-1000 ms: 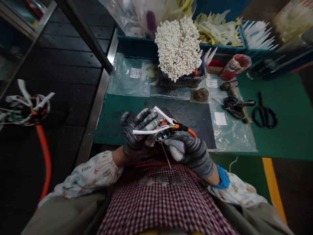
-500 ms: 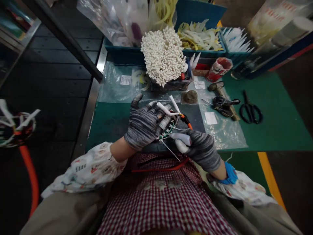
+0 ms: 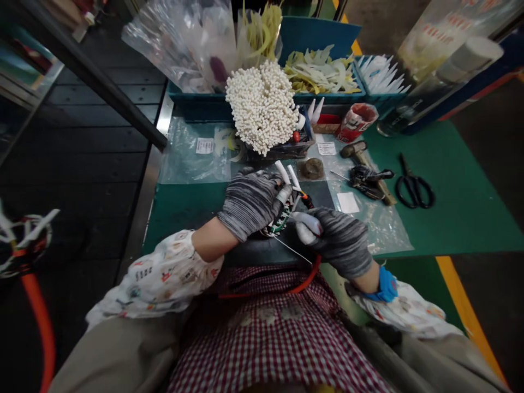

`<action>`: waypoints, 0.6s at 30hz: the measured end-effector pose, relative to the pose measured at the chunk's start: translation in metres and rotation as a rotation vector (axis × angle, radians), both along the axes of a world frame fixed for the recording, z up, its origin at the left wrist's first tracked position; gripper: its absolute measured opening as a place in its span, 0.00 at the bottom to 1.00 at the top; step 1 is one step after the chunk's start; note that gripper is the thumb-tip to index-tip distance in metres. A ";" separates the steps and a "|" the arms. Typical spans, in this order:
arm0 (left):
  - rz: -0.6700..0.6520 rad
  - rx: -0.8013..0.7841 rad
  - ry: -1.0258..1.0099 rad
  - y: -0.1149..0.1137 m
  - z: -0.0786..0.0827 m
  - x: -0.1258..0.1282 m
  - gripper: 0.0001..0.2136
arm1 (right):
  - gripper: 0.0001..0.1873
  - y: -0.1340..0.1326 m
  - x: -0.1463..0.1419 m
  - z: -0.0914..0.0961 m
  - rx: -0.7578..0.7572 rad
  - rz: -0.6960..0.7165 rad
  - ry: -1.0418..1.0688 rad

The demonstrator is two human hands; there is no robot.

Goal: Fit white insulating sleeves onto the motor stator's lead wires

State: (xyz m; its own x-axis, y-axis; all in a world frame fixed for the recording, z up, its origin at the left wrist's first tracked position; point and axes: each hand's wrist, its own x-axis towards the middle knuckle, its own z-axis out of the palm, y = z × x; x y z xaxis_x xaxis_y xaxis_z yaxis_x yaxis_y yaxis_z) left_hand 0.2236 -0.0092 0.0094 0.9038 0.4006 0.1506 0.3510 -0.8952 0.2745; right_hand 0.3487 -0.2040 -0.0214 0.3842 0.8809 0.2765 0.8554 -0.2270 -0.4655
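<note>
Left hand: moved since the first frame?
Yes. Judged against the bundle of white tips on the bench, the left hand has shifted forward and to the right, and now sits almost straight below the bundle in view.

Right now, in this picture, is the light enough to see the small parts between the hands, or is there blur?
In the head view, the light is dim; the small circuit board and thin wires between the left hand and right hand look soft, so fine details cannot be read. The wide lens also bends the steel table edge.
</note>
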 end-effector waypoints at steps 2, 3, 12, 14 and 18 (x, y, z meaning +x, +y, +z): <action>0.037 -0.016 0.085 0.000 0.006 0.007 0.23 | 0.16 0.005 0.000 -0.005 0.023 -0.029 -0.127; 0.053 -0.028 0.128 -0.001 0.009 0.010 0.23 | 0.16 0.007 -0.001 -0.007 0.034 -0.037 -0.166; 0.104 -0.165 0.187 -0.002 0.020 0.011 0.19 | 0.15 -0.008 -0.004 -0.006 0.037 -0.074 0.047; 0.093 -0.250 0.112 0.000 0.015 0.002 0.19 | 0.15 -0.017 0.006 -0.008 0.129 -0.104 0.239; -0.030 -0.334 -0.048 -0.001 0.006 -0.024 0.20 | 0.16 -0.013 0.048 -0.017 0.243 -0.179 0.486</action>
State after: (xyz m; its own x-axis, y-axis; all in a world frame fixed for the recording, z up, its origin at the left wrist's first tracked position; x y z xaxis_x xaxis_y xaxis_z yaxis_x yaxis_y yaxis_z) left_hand 0.1998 -0.0106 0.0149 0.9108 0.4086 0.0582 0.3058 -0.7628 0.5697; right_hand 0.3968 -0.2169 -0.0381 0.6555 0.7233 0.2174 0.4881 -0.1860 -0.8527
